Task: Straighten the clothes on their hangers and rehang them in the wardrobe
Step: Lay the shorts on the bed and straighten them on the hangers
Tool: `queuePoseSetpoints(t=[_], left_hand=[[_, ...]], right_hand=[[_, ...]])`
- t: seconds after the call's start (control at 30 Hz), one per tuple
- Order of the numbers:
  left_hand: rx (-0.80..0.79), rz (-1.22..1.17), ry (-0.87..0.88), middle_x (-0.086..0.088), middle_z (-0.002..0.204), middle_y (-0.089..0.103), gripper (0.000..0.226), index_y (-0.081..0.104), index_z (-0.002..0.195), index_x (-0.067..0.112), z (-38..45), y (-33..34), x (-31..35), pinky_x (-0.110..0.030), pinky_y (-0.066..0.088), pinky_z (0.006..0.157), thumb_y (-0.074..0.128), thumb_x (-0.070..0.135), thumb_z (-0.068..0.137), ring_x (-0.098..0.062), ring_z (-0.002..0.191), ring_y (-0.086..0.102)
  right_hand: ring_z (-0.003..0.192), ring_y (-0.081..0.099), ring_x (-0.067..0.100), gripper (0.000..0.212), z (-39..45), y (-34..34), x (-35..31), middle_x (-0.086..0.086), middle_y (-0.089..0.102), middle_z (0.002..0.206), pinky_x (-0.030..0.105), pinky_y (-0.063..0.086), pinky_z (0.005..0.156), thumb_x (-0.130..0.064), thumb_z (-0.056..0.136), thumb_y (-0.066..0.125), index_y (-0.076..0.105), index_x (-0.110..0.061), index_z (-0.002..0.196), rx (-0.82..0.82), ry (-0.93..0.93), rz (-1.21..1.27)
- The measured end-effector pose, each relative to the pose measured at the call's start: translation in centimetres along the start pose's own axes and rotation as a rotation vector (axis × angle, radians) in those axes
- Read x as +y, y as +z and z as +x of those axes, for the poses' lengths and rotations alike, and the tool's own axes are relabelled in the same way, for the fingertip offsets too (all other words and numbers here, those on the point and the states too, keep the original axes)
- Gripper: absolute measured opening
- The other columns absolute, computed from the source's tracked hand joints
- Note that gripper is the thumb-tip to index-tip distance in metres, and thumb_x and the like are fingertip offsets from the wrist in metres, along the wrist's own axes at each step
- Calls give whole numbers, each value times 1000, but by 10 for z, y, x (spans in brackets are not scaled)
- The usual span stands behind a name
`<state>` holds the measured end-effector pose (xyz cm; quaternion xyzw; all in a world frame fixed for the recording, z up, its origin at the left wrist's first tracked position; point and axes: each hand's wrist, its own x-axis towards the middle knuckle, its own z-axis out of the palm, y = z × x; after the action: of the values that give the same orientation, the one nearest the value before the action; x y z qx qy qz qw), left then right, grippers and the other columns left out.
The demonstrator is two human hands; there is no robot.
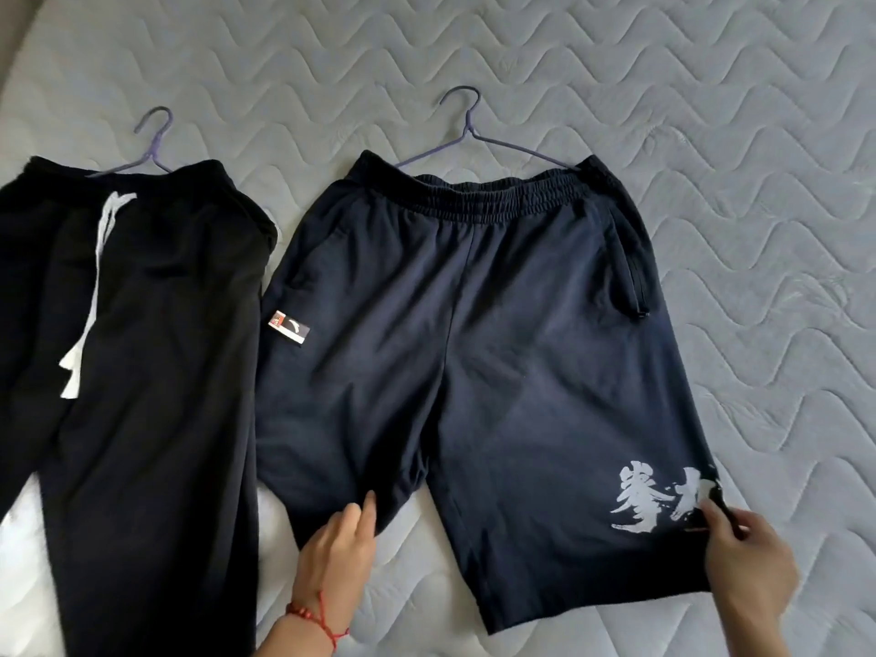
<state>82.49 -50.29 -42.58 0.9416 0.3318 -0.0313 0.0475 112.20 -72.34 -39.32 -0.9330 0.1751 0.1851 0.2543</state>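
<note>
Navy shorts (474, 334) with white characters on one leg lie flat on the mattress, their waistband on a purple hanger (467, 128). My left hand (334, 557) pinches the hem of the left leg. On the right leg's outer hem my right hand (744, 557) grips the cloth beside the white print. Black trousers (142, 372) with a white drawstring lie to the left on a second purple hanger (151, 144).
Both garments rest on a grey quilted mattress (711, 182). Its bare surface stretches above and to the right of the shorts. A darker strip runs along the top left corner. The wardrobe is not in view.
</note>
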Motion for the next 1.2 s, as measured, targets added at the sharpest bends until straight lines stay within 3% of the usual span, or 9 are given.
queuePoseSetpoints(t=[0.17, 0.3, 0.4, 0.57, 0.73, 0.83, 0.93, 1.07, 1.2], left_hand=[[20, -79, 52, 0, 51, 54, 38, 75, 86, 9, -8, -8, 53, -18, 43, 36, 44, 11, 64, -12, 40, 55], [49, -262, 40, 4, 70, 57, 30, 68, 92, 20, -20, -5, 71, -26, 35, 58, 50, 39, 76, -14, 68, 44], [61, -608, -432, -8, 86, 66, 43, 69, 99, 11, -15, -26, 47, -29, 44, 73, 42, 44, 90, -19, 84, 55], [21, -829, -1221, -27, 109, 64, 40, 56, 117, -6, 15, -33, -19, -40, 41, 95, 59, 18, 86, -39, 110, 56], [126, -1585, -1540, -8, 66, 60, 15, 59, 76, 4, 50, -30, -56, -22, 55, 52, 59, 15, 87, -25, 76, 56], [118, -1827, -1531, -10, 89, 66, 16, 65, 84, 7, 62, -37, -54, -31, 54, 68, 65, 23, 83, -25, 81, 63], [5, -2053, -1306, -3, 72, 73, 27, 71, 81, 15, 70, -60, -47, -17, 49, 51, 56, 36, 88, -11, 57, 65], [-36, -2185, -1072, -1, 109, 71, 36, 65, 112, 17, 76, -81, -42, -31, 51, 83, 56, 31, 81, -15, 94, 69], [73, -2257, -988, -3, 93, 75, 24, 77, 84, 15, 70, -91, -47, -36, 51, 84, 56, 15, 72, -21, 87, 71]], right_hand=[[103, 56, 45, 29, 14, -13, 2, 30, 63, 106, 45, 42, 87, -28, 88, 58, 62, -2, 101, 76, -28, -71], [110, 46, 49, 39, 1, -8, 0, 35, 55, 112, 55, 36, 94, -28, 83, 59, 59, 0, 110, 209, -151, -218], [100, 54, 46, 54, -48, 6, -12, 32, 60, 100, 50, 41, 87, -44, 79, 49, 63, 2, 103, 130, -355, -107], [89, 63, 28, 26, -159, 68, -13, 6, 71, 83, 35, 46, 80, -47, 81, 58, 62, -21, 79, -494, -154, -21], [87, 61, 22, 26, -211, 116, -25, 2, 66, 85, 31, 45, 76, -37, 81, 65, 62, -14, 89, -644, 38, 128], [84, 62, 27, 13, -212, 124, -32, 5, 65, 76, 33, 48, 78, -18, 82, 66, 62, -5, 84, -630, 206, 288], [79, 57, 28, 20, -202, 121, -31, 4, 60, 68, 34, 44, 77, -14, 83, 65, 57, -7, 66, -575, 272, 316], [74, 54, 28, 25, -193, 117, -23, 12, 59, 68, 43, 47, 81, -19, 82, 66, 60, 3, 71, -553, 270, 265], [77, 56, 30, 25, -193, 119, -21, 10, 60, 70, 46, 48, 86, -18, 83, 65, 56, -5, 64, -603, 263, 263]])
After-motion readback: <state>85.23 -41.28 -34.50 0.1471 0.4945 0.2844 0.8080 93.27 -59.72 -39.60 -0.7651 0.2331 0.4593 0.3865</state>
